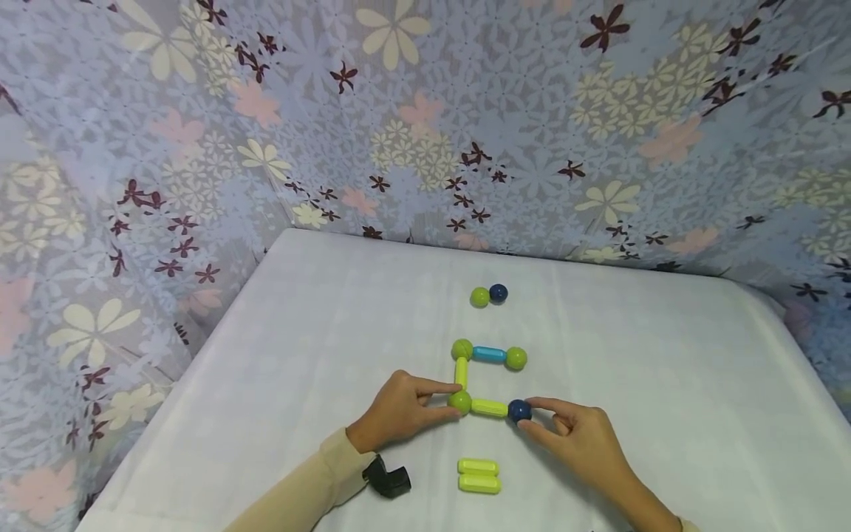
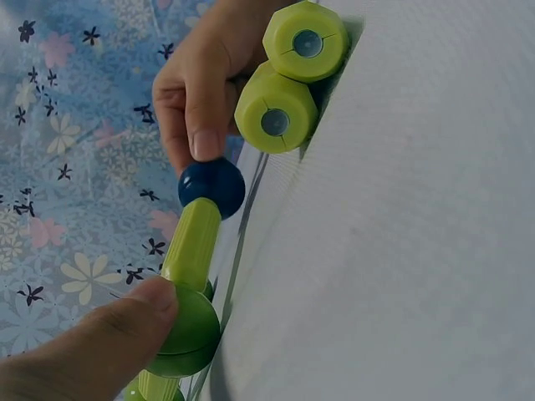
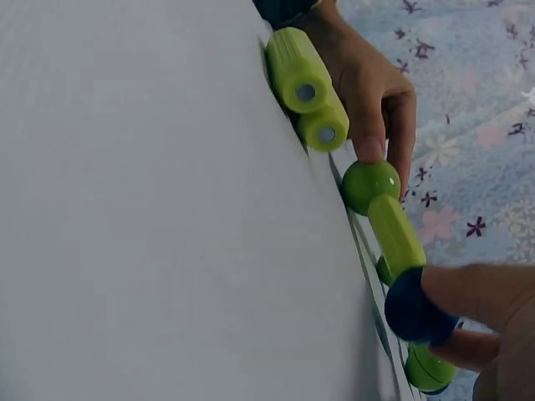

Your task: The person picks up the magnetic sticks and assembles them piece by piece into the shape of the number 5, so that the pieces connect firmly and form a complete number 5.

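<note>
Thumb and forefinger of my left hand pinch a green ball at the near left corner of a joined figure. My right hand pinches a dark blue ball at the near right end. Between these balls runs a yellow-green rod; in the left wrist view its end meets the blue ball. A second yellow-green rod leads from the held green ball back to another green ball. From there a light blue rod reaches a third green ball.
Two loose yellow-green rods lie side by side near the front, with round metallic ends in the wrist views. Farther back sit a green ball and a dark blue ball. White cloth covers the table; a floral curtain hangs behind.
</note>
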{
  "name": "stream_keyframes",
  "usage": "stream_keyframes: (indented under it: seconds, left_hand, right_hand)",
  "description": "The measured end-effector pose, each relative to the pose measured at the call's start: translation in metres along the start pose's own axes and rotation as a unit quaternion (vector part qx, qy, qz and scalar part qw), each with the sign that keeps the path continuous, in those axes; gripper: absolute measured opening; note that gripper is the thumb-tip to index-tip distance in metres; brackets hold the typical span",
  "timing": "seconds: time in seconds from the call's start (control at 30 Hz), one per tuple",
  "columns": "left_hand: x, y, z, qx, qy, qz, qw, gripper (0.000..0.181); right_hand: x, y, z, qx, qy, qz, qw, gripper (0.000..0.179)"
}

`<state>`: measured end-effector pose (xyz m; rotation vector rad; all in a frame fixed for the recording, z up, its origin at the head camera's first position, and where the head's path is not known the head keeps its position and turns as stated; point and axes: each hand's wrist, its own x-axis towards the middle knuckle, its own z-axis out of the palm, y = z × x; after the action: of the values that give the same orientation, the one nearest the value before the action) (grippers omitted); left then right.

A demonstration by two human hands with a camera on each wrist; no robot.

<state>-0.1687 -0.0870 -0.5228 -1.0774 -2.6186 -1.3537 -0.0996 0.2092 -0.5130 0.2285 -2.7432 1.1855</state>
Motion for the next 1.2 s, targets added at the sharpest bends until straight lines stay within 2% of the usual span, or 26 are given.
stream_keyframes:
  seconds: [0.13,0.43,0.6,0.7,0.8,0.9,0.97,1.07,1.2]
  left_hand:
    - [-0.001,0.0,-0.003,0.0,0.009,0.005,0.9999,0.037]
    - [-0.001,0.001,-0.005,-0.006,0.011,0.004,0.9999,0.037]
    - [-0.002,0.0,-0.002,-0.007,0.007,0.001,1.0,0.037]
    - [-0.002,-0.001,-0.001,-0.002,0.007,0.001,1.0,0.037]
    - [-0.002,-0.001,-0.001,0.004,0.006,0.003,1.0,0.038]
    - [-0.001,-0.001,-0.001,0.007,0.004,0.008,0.9999,0.038]
    - [0.0,-0.001,0.0,0.008,0.004,0.011,0.9999,0.038]
    - [0.0,-0.002,0.0,0.009,0.005,0.014,0.9999,0.038]
    - [-0.001,-0.002,0.0,0.011,0.004,0.015,0.9998,0.038]
  right_hand:
    - [0.002,-0.002,0.006,0.002,0.017,-0.012,0.9998,0.028]
    - [0.001,-0.003,0.005,-0.003,0.016,-0.009,0.9998,0.029]
    - [-0.004,-0.005,0.006,-0.01,0.05,-0.044,0.9977,0.036]
    - [-0.009,-0.012,0.007,0.014,0.066,-0.068,0.9954,0.037]
    - [-0.016,-0.018,0.011,0.057,0.041,-0.063,0.9956,0.03]
    - [-0.022,-0.024,0.016,0.089,-0.013,-0.029,0.9956,0.021]
    - [-0.025,-0.025,0.02,0.1,-0.046,-0.023,0.9937,0.016]
    - [-0.029,-0.025,0.025,0.1,-0.077,-0.039,0.9913,0.011]
    - [-0.03,-0.024,0.028,0.097,-0.086,-0.086,0.9878,0.011]
